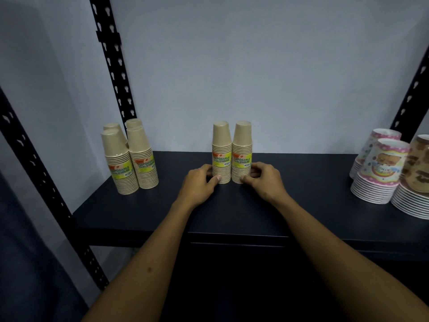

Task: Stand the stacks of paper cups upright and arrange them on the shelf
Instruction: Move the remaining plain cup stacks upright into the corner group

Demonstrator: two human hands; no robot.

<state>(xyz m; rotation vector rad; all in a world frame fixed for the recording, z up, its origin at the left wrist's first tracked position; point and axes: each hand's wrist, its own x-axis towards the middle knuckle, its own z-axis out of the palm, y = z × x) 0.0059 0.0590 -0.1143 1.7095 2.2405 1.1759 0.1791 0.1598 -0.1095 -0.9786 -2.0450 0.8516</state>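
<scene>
Both bare forearms reach in from the near edge over the dark shelf point(232, 205). The left hand point(200, 182) cups the base of the left tan cup stack point(221, 152), thumb pressed at its bottom rim, fingers curled round the far side. The right hand point(263, 178) does the same at the right tan cup stack point(242, 152), fingertips pinching its lowest rims. These two stacks stand upright, mouths down, touching side by side in the middle of the shelf near the pale wall.

Each is a tall nest of plain kraft-coloured paper cups, ribbed where the rims pile up, with a yellow-green label (it reads "disposable tableware") across the front.

At far left a cluster of four tan stacks point(130, 159) stands upright beside a black perforated upright post point(111, 61). At right, printed pink-and-white cup stacks point(380, 168) and a brown printed stack point(417, 170) stand close together, their flared rims spreading out at the bottom.
</scene>
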